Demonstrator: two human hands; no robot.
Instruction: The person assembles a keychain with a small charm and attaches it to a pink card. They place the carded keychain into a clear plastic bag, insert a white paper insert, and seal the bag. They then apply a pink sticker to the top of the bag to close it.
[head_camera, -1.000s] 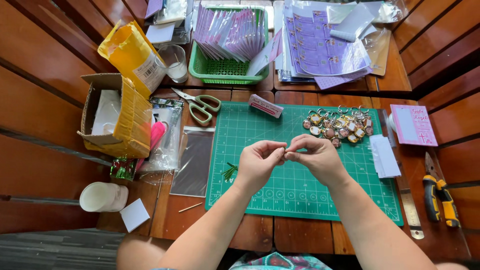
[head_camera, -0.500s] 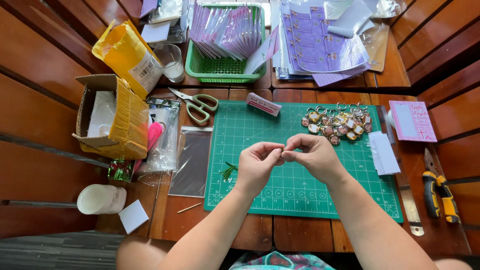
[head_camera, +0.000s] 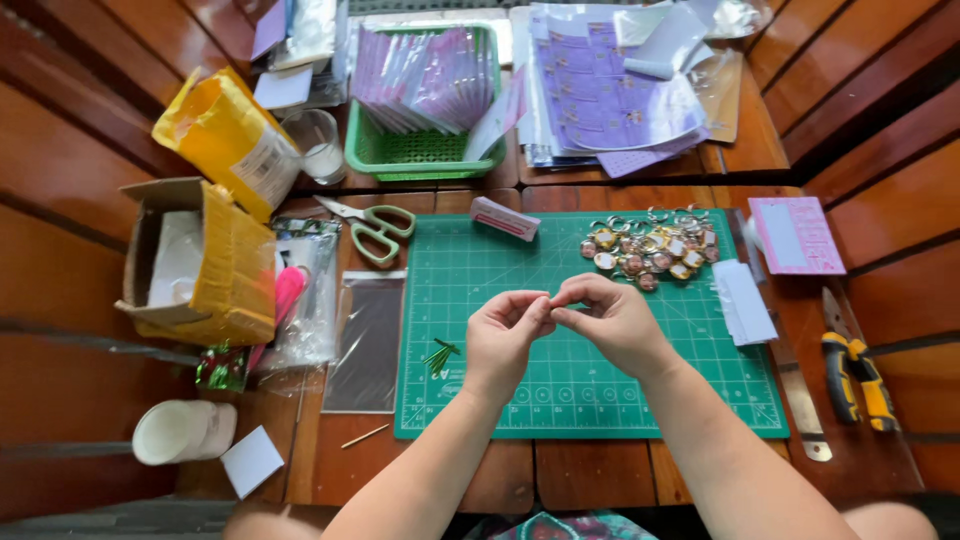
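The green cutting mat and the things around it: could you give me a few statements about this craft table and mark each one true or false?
1. Both hands meet above the green cutting mat, fingertips pinched together. True: the left hand and the right hand touch at the fingertips; what they pinch is too small to tell.
2. The scissors lie on the mat. False: they lie on the wood left of it.
3. A pile of round keyrings sits at the mat's far right corner. True.
4. The green basket is empty. False: it holds upright purple-tinted packets.
5. The yellow-handled knife is in the right hand. False: it lies on the wood, right of the mat.
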